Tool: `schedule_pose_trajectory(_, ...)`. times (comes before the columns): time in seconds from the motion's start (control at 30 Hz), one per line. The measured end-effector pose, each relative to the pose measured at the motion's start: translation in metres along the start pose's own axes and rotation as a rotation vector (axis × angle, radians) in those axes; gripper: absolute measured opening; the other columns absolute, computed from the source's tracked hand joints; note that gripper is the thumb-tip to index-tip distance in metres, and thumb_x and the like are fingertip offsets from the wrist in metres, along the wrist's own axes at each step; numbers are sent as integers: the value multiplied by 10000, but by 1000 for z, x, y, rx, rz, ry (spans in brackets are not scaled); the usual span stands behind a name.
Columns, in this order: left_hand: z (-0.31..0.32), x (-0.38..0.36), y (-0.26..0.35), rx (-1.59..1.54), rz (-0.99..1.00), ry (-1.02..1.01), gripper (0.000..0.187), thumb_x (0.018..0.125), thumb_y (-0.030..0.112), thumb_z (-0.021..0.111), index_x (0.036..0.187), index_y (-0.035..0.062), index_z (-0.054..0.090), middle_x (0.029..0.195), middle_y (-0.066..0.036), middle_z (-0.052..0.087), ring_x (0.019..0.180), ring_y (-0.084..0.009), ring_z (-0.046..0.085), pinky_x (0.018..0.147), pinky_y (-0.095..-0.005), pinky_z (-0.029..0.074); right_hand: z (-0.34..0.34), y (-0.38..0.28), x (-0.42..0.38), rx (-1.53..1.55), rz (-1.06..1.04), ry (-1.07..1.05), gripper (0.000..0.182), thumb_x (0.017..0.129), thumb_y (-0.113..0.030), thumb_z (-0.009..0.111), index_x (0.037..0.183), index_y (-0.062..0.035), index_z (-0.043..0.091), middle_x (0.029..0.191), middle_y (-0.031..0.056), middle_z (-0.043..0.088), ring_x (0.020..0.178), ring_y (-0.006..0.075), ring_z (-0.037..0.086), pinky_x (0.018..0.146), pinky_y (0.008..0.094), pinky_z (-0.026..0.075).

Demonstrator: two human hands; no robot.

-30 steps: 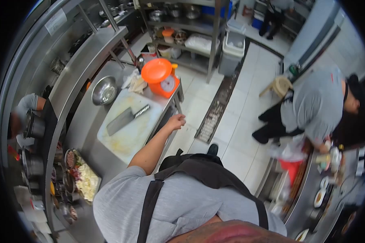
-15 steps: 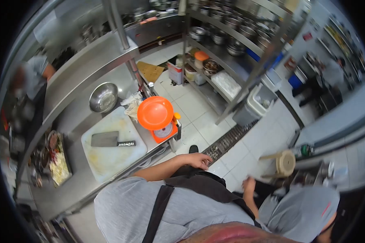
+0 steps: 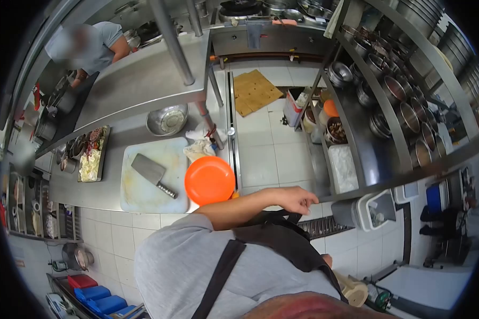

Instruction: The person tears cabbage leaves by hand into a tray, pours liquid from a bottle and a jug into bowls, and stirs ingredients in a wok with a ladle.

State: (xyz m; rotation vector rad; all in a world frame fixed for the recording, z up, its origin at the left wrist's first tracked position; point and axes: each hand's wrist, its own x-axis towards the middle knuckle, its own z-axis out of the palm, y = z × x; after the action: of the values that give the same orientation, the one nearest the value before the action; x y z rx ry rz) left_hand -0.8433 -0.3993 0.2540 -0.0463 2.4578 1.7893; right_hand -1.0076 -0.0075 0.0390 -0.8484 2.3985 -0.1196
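My left hand hangs in front of my apron, its fingers loosely bent and apart, holding nothing that I can see. Only a sliver of my right hand shows at my right side; its fingers are hidden. Left of my left arm, a cleaver lies flat on a white cutting board, handle toward me. Beside the board is the orange pan of a scale, close to my left forearm. Behind them are a steel bowl and a crumpled cloth.
A tray of chopped vegetables stands at the counter's left. Steel shelves with several pots rise at the right, above a grey-white bin. Cardboard lies on the tiled floor. A co-worker stands behind the counter.
My view has turned right, bringing the shelves closer. My left hand has swung up toward the shelves. My right hand has mostly dropped out of sight. The cleaver remains on the board.
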Motion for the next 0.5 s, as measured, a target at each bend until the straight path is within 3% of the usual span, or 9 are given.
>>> schedule_pose_trajectory(0.03,-14,9,-8,6,-6,18,497,842,227,683,1275,38,530,1033,-105,648,936,-198,654,815,-331,525,-17,3,23,46,31,49,303,795,-241,591,617,-4,657,683,210,645,666,388,639,686,502,506)
schedule_pose_trajectory(0.1,-40,30,-31,-83,-22,264,487,836,230,691,1260,41,545,1008,-95,659,928,-183,651,793,-325,528,-3,49,120,-389,-349,198,325,832,-236,573,633,7,656,665,218,629,644,393,628,656,501,494)
schedule_pose_trajectory(0.17,-57,54,-76,-322,-122,441,452,851,241,671,1239,39,559,989,-77,666,907,-161,647,771,-321,528,-52,-3,158,-133,-372,316,381,876,-264,554,642,20,652,666,229,618,658,409,617,645,502,480)
schedule_pose_trajectory(0.23,-64,68,-132,-188,-338,589,458,808,258,640,1205,36,588,947,-100,692,821,-212,665,745,-349,539,-87,-41,199,-32,-340,168,420,883,-331,567,674,21,663,699,239,620,724,418,622,676,496,483)
schedule_pose_trajectory(0.27,-62,73,-193,226,-465,618,452,814,281,606,1203,51,603,968,-152,696,886,-283,669,773,-386,531,-89,-50,223,16,-361,119,410,875,-337,576,698,20,673,724,246,623,751,422,623,699,496,487)
schedule_pose_trajectory(0.33,-50,63,-271,491,-1065,33,366,810,259,615,1111,60,678,1160,-193,643,1054,-329,624,875,-444,495,-96,-69,263,144,-375,50,373,849,-347,608,778,7,704,794,265,628,818,433,627,773,491,492)
schedule_pose_trajectory(0.37,-29,53,-285,504,-1219,114,350,787,236,661,1089,63,700,1212,-171,628,1122,-333,593,914,-455,481,-102,-79,279,82,-382,48,343,842,-337,616,832,-8,714,829,266,634,843,440,624,794,493,487)
schedule_pose_trajectory(0.4,-28,54,-252,602,-1057,-164,432,748,256,705,1144,85,683,1201,-166,637,1164,-332,569,944,-448,470,-117,-94,289,117,-384,33,334,840,-335,618,854,-16,715,843,262,638,848,440,625,795,491,487)
schedule_pose_trajectory(0.5,-13,41,-226,14,-1010,270,653,703,339,715,1281,69,573,1168,-202,640,1142,-326,582,931,-419,480,-132,-104,322,172,-482,-54,339,843,-345,613,894,-26,714,867,258,644,857,433,629,794,491,487)
